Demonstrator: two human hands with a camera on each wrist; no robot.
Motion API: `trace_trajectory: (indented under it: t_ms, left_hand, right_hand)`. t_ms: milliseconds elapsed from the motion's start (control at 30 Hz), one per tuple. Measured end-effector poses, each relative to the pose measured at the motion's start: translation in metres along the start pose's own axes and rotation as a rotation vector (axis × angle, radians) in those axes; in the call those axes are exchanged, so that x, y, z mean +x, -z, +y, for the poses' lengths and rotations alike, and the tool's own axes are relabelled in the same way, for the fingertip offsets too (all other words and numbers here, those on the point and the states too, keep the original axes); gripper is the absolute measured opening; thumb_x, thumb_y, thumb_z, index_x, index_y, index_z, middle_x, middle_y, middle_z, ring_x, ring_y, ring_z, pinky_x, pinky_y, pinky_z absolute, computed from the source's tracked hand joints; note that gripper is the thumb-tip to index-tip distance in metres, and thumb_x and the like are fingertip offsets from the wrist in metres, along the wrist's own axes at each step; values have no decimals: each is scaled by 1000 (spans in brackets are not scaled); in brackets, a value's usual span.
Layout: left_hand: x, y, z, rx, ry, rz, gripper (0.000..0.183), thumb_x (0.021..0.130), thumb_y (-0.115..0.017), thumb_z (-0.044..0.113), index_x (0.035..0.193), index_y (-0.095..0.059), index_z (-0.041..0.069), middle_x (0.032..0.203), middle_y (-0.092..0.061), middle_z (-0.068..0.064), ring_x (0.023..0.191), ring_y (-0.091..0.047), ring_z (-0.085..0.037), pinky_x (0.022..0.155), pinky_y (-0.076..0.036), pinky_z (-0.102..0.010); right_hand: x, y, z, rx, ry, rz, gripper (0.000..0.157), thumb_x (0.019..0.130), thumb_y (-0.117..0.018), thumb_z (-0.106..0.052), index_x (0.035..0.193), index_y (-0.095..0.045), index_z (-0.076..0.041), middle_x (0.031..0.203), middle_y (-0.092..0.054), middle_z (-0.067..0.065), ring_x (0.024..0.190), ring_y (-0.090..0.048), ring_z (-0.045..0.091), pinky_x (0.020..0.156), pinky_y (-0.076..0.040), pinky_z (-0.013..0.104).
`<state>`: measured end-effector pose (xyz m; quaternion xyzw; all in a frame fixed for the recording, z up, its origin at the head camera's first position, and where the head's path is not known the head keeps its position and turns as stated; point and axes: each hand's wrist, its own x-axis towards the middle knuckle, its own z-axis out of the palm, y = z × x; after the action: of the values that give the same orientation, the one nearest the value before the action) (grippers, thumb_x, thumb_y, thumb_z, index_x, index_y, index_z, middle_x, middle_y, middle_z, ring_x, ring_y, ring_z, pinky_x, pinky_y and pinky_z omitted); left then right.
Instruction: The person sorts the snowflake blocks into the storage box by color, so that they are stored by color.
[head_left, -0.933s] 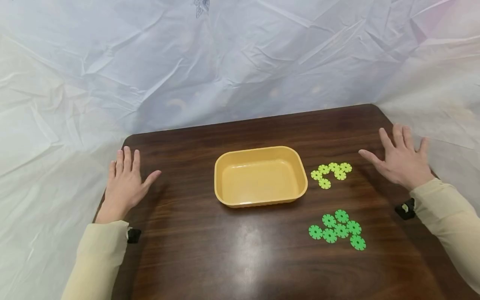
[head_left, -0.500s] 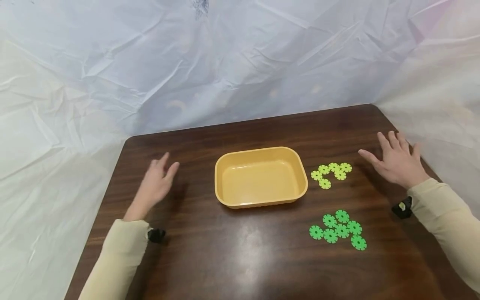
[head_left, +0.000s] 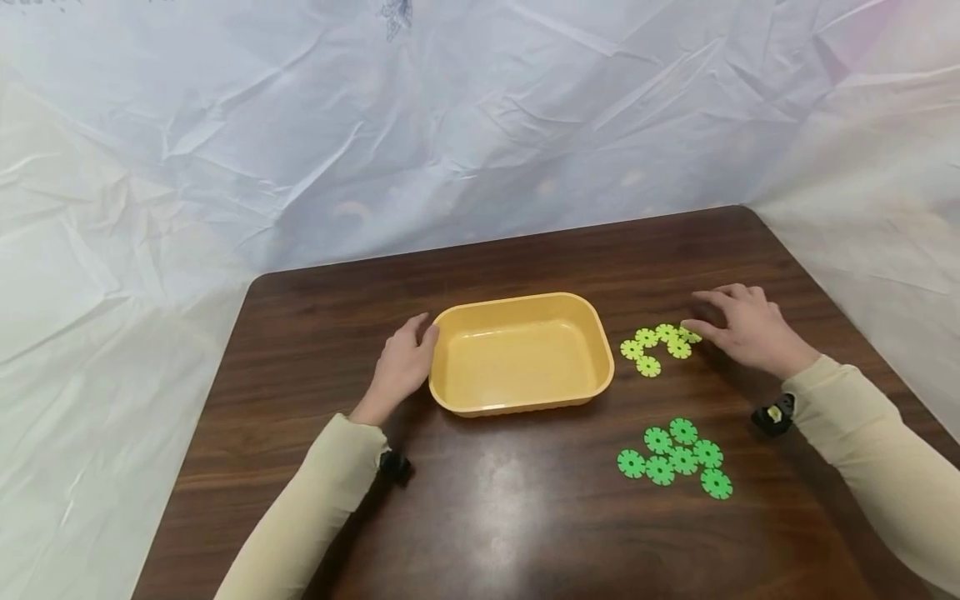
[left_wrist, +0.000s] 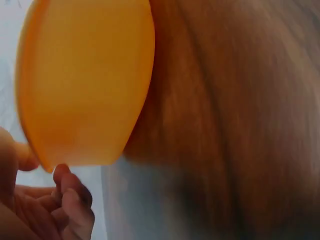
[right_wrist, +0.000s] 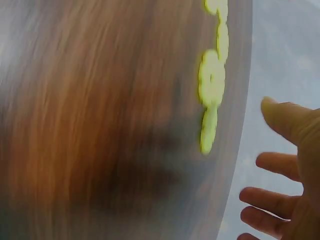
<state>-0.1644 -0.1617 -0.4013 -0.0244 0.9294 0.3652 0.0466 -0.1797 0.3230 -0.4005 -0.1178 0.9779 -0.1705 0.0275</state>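
A yellow rectangular tub (head_left: 525, 367) stands on the dark wooden table in the head view. My left hand (head_left: 399, 367) is at the tub's left end, with thumb and forefinger close to the rim. In the left wrist view its fingers (left_wrist: 75, 200) are loosely bent beside the tub's (left_wrist: 90, 85) end; whether they touch it is unclear. My right hand (head_left: 753, 329) hovers at the right of several yellow notched plastic discs (head_left: 648, 367). Its thumb covers part of the rightmost one. In the right wrist view the fingers (right_wrist: 272, 200) are spread, holding nothing.
Several green notched discs (head_left: 682, 460) lie in a loose group nearer the front, right of the tub. Pale wrinkled cloth (head_left: 480, 125) hangs behind and beside the table (head_left: 337, 308). Black wrist cameras (head_left: 772, 415) sit below both wrists.
My left hand has moved right from the table's left edge to the tub's left end. My right hand has come inward to the yellow discs, its fingers drawn closer together. The tub and discs have stayed put.
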Motion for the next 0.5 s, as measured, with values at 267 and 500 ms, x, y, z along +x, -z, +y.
trace_trajectory:
  t_ms: [267,500]
  left_hand:
    - [4,-15,2,-35,-29,108,45,103,-43,36,137,-55,10,124,-64,-9,98,-63,-22,84,-52,-47]
    - [4,-21,6,-47,-78,122,42,102,-47,28,136,-57,7,114,-68,-14,54,-51,-16,47,-45,-31]
  right_hand:
    - [9,-16,-29,-33,135,-48,49,90,-69,-37,127,-63,-5,120,-55,22,106,-42,40,82,-36,59]
    - [11,-22,-35,-76,173,-77,35,83,-78,-31,109,-73,-8,108,-61,11,102,-46,36,82,-33,57]
